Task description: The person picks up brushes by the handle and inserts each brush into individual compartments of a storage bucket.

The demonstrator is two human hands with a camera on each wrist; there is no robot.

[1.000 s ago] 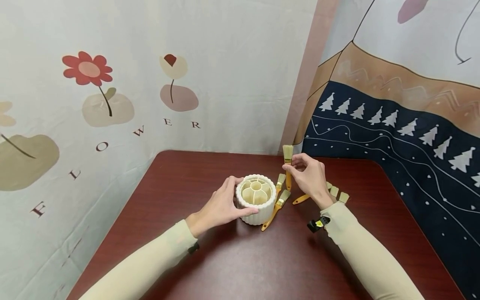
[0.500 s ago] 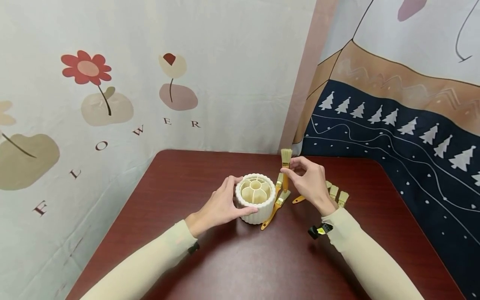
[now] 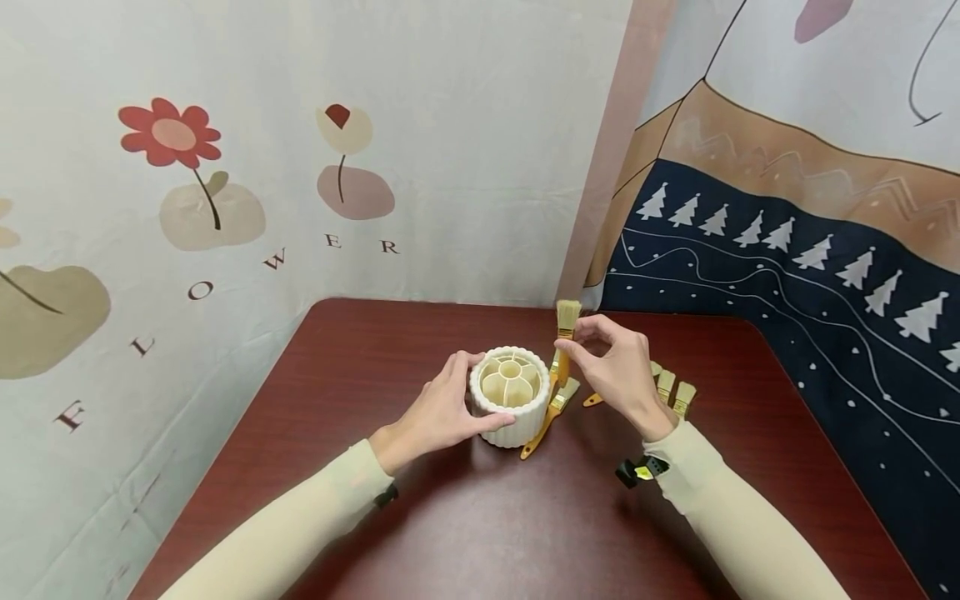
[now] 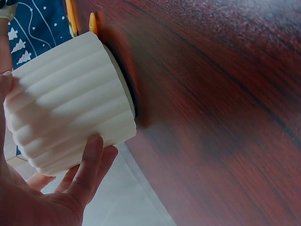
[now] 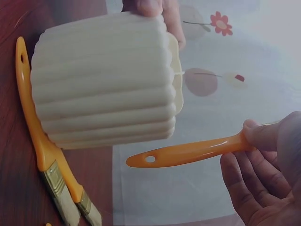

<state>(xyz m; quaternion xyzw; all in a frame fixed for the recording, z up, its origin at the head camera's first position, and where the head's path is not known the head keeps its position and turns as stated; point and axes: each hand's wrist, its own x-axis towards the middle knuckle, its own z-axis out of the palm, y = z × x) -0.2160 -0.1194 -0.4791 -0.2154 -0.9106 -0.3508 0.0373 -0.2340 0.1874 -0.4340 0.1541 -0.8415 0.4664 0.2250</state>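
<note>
A white ribbed round holder (image 3: 517, 427) with a scalloped rim and petal-like compartments stands on the table. My left hand (image 3: 444, 408) grips its left side, thumb in front and fingers behind; the left wrist view shows fingertips (image 4: 95, 143) on the ribbed wall. To the right of the holder, my right hand (image 3: 621, 367) pinches a paintbrush (image 3: 567, 317) between thumb and fingers, bristles up. The brush's orange handle (image 5: 188, 153) points down and is apart from the holder in the right wrist view. Two more paintbrushes (image 5: 40, 127) lie against the holder's right side.
Several paintbrushes (image 3: 684, 396) lie on the dark red table (image 3: 480, 517) beyond my right wrist, partly hidden by it. A pale flower-printed cloth (image 3: 465, 167) hangs behind the table, and a navy cloth with white trees (image 3: 780, 317) hangs at the right.
My right hand has moved slightly left and down with the paintbrush, closer to the holder. My left hand and the holder have stayed nearly still.
</note>
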